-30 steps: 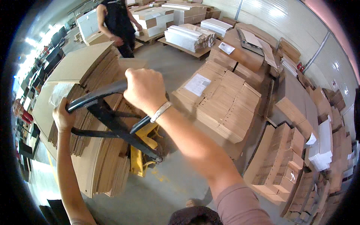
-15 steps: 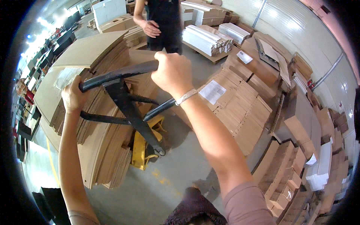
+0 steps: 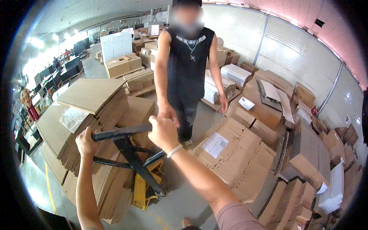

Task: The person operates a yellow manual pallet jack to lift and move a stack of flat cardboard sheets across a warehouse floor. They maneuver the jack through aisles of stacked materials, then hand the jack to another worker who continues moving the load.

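Observation:
Both my hands are wrapped around the black handle [image 3: 122,132] of a pallet jack. My left hand [image 3: 86,142] grips the bar's left end, and my right hand [image 3: 164,132] grips its right end, thumb on top. Below the bar, black struts run down to the jack's yellow base [image 3: 141,189], which stands beside a tall stack of flat cardboard sheets [image 3: 92,94]. Across the handle a person in a black sleeveless top [image 3: 188,65] faces me. That person's hand [image 3: 167,111] reaches down just beyond my right hand; whether it touches the handle I cannot tell.
Flat cartons [image 3: 237,161] with a paper label are piled to the right. More boxes and white panels [image 3: 331,188] line the right wall. Behind the person lie stacked white strips [image 3: 235,74]. A yellow line [image 3: 50,188] marks the floor at left.
The view has tilted up, so handle and stacks sit lower in it. The person's upper body has come into view, one hand lowered from the waist toward the handle. My grip stays.

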A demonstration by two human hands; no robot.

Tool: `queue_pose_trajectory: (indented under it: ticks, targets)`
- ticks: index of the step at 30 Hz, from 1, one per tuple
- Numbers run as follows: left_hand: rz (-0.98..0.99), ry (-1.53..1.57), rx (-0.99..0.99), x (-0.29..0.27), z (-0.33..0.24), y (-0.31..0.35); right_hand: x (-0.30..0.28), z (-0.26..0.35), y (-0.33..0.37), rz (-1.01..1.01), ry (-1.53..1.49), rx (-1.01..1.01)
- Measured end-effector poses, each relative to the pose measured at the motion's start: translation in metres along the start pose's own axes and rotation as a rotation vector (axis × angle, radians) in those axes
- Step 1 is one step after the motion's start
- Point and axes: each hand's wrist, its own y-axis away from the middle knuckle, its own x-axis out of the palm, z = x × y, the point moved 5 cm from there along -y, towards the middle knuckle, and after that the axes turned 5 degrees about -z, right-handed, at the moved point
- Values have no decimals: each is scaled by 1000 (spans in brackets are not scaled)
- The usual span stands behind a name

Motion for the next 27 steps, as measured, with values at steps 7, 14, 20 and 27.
queue_pose_trajectory:
  ticks: [7, 14, 20, 27]
  targets:
    - [61, -29, -107, 17, -1, -12, 14, -15, -20, 3, -17, -43]
    - [403, 15, -311, 5, -30, -35, 23, -31, -28, 67, -34, 7]
    - [380, -92, -309, -58, -25, 53, 14, -15, -13, -13, 18, -59]
    - [1389, 9, -646, -170, -4, 458, -36, 14, 22, -30, 65, -152]
